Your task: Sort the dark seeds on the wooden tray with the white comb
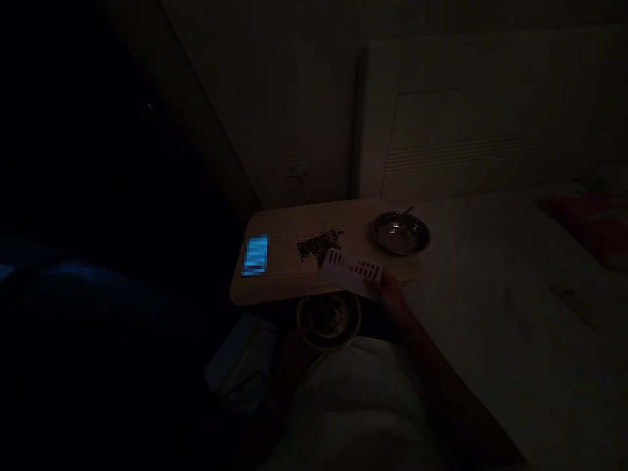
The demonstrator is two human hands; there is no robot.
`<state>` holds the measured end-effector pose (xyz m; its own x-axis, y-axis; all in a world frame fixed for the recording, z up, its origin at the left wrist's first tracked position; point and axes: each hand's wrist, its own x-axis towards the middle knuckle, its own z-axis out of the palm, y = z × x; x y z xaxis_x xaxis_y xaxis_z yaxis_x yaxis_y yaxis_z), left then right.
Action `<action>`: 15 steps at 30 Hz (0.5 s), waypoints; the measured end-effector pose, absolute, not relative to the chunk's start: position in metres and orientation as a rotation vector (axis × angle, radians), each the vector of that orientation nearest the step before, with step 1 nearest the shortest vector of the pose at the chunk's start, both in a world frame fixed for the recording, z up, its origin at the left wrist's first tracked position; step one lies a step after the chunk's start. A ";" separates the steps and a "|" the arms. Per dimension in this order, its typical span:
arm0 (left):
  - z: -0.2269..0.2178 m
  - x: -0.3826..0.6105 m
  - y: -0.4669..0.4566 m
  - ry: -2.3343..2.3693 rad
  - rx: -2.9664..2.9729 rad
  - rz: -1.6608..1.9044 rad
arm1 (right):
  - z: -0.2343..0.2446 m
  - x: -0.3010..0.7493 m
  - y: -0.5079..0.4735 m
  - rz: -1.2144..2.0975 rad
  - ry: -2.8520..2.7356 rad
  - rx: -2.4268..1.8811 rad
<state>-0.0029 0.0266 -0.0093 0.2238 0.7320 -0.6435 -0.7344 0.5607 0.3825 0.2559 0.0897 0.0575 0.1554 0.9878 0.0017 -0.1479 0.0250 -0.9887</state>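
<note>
In the dim head view, my right hand grips a flat white plastic piece with rows of slots, holding it by its right end. The piece is over the front of a wooden tabletop, touching or just above a pile of small dark bits. Below the table's front edge, my left hand has hold of the rim of a round bowl. Dark stuff lies inside that bowl; its kind is too dark to make out. Most of my left fingers are lost in shadow.
A shiny metal bowl with a handle or utensil at its rim stands at the tabletop's right. A lit phone lies at its left. The bed is on the right, a pale box-like thing low on the left.
</note>
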 end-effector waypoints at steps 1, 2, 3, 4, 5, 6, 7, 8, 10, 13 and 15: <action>-0.007 -0.002 0.027 0.910 -0.007 1.015 | 0.057 0.254 0.091 1.160 -1.003 -1.159; -0.004 0.000 0.027 0.928 -0.025 1.027 | 0.056 0.254 0.092 1.157 -1.009 -1.162; -0.001 0.002 0.027 0.943 -0.051 1.040 | 0.055 0.254 0.094 1.148 -1.009 -1.166; 0.002 0.003 0.027 0.957 -0.071 1.047 | 0.054 0.255 0.095 1.133 -1.001 -1.175; 0.004 0.004 0.026 0.967 -0.086 1.051 | 0.053 0.257 0.097 1.115 -0.989 -1.189; 0.005 0.005 0.026 0.969 -0.093 1.059 | 0.053 0.259 0.098 1.096 -0.975 -1.206; 0.006 0.005 0.025 0.961 -0.088 1.070 | 0.053 0.262 0.100 1.076 -0.961 -1.219; 0.005 0.006 0.025 0.947 -0.076 1.082 | 0.053 0.264 0.101 1.053 -0.946 -1.230; 0.004 0.005 0.024 0.908 -0.048 1.111 | 0.054 0.269 0.104 0.996 -0.934 -1.248; 0.003 0.005 0.024 0.916 -0.034 1.124 | 0.058 0.271 0.106 0.923 -0.927 -1.262; 0.005 0.005 0.024 0.940 -0.040 1.114 | 0.059 0.271 0.107 0.911 -0.923 -1.262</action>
<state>0.0046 0.0242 0.0053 0.1129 0.7433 -0.6594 -0.7748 0.4813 0.4100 0.2705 0.1069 0.0589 0.3650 0.9290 0.0613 -0.0495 0.0851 -0.9951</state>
